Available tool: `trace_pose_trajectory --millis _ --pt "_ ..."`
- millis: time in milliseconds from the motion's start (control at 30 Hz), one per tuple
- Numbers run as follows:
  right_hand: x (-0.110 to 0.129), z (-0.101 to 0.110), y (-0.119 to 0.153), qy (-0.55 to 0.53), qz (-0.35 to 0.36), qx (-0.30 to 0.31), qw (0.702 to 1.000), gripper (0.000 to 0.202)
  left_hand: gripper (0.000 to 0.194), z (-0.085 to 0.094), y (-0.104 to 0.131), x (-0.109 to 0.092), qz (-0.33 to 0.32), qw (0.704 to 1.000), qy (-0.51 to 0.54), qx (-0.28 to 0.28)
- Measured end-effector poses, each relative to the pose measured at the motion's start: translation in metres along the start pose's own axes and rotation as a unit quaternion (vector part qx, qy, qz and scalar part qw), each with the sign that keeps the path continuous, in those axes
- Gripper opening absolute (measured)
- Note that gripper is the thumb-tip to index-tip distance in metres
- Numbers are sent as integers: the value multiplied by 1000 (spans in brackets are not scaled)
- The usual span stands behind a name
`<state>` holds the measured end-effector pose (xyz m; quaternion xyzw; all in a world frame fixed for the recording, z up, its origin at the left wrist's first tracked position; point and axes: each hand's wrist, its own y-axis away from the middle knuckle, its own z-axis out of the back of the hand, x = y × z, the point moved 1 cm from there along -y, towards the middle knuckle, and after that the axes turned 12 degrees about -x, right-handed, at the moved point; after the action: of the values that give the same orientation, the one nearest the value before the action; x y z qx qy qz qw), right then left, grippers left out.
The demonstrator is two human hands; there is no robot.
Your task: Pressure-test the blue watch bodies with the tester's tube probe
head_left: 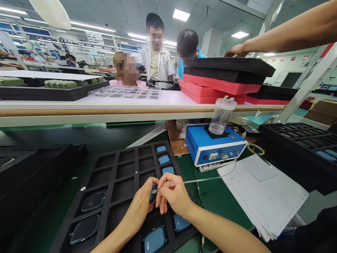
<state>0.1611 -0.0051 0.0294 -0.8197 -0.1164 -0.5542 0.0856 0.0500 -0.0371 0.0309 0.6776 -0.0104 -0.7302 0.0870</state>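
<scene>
My left hand (140,203) grips a small blue watch case (152,193) on its side, over the middle of a black foam tray (122,189). Close beside it, my right hand (173,195) pinches the end of a clear thin tube (204,180), its tip pointing at the case. The exact tip is too small to make out. Blue watch cases (155,240) lie in compartments on the tray's right side and near edge. Two dark-faced watch bodies (85,228) lie in the left column. Other compartments hold nothing visible.
The tube leads to a blue machine (216,147) bearing a clear cup (222,117). Papers (263,193) and a tape roll (256,149) lie at right. Foam trays (297,140) flank both sides. A shelf edge (105,114) crosses ahead; a co-worker's arm (286,30) reaches above red foam (210,88).
</scene>
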Motion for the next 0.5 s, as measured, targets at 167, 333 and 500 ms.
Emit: trace_pose_trajectory --millis 167,333,500 --pt "0 0 0 -2 4 2 1000 10 49 -1 1 -2 9 1000 1 6" --pt "-1 1 -1 -2 6 3 1000 11 50 -1 -1 -2 3 1000 4 3" --pt "-1 0 1 -2 3 1 1000 12 50 0 -1 1 2 1000 -11 -1"
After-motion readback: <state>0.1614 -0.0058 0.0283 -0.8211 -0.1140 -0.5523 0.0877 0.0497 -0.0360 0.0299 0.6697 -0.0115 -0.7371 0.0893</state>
